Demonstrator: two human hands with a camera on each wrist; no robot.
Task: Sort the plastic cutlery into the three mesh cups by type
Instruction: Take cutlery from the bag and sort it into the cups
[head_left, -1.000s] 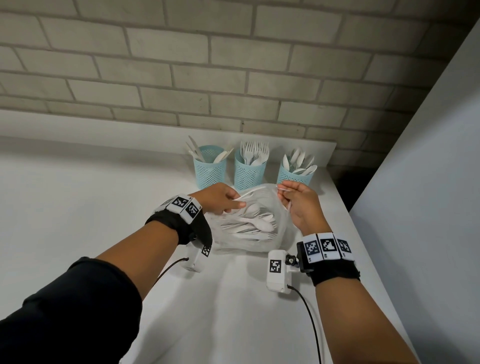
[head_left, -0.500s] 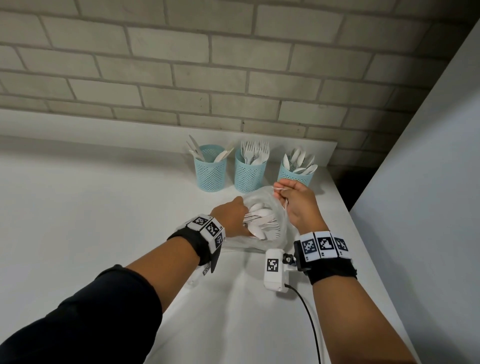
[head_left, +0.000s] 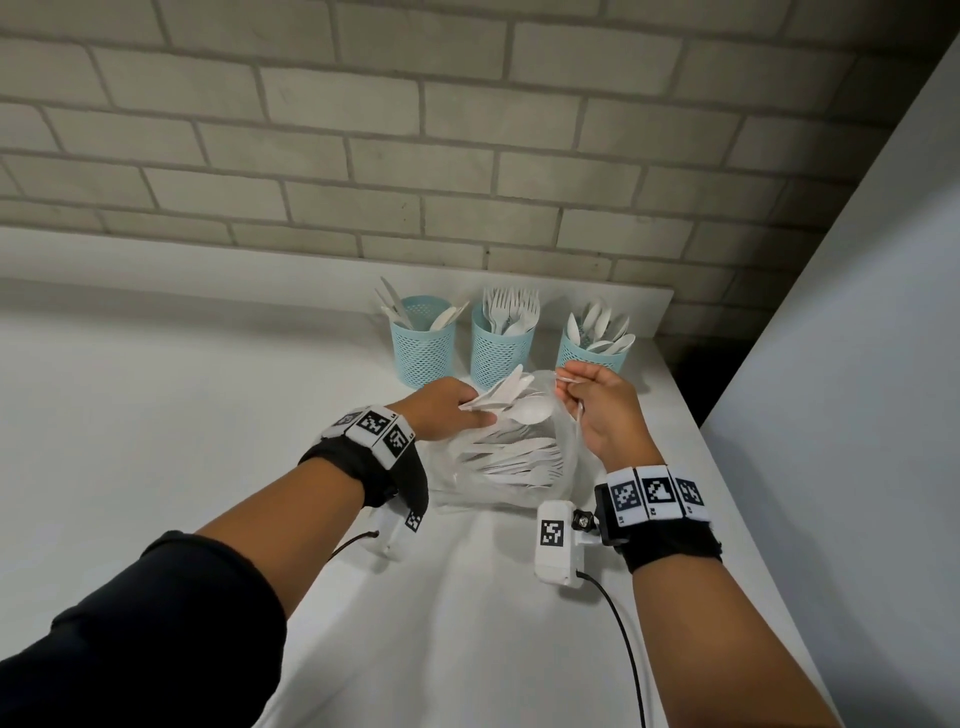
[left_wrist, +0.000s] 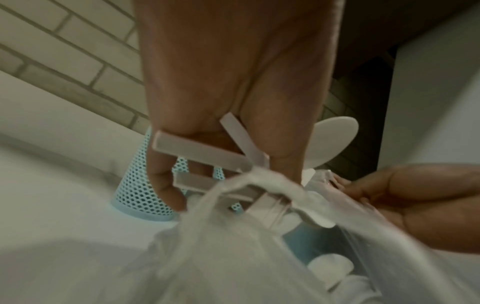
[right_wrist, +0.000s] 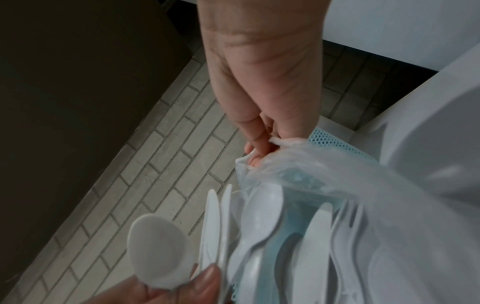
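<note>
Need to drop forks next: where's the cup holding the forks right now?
In the head view, the fork cup is the middle of three mesh cups along the back ledge, just behind the plastic bag and between the hands.

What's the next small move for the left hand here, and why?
Probably lift the left hand clear of the clear plastic bag: it grips a mixed bunch of white plastic cutlery, at least one spoon and a knife, at the bag's mouth, which the right hand pinches open.

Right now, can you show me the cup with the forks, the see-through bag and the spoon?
blue mesh cup of forks (head_left: 501, 353): head view, mesh wall.
clear plastic bag (head_left: 566, 457): head view, right side.
white plastic spoon (head_left: 532, 412): head view, bowl.
</note>
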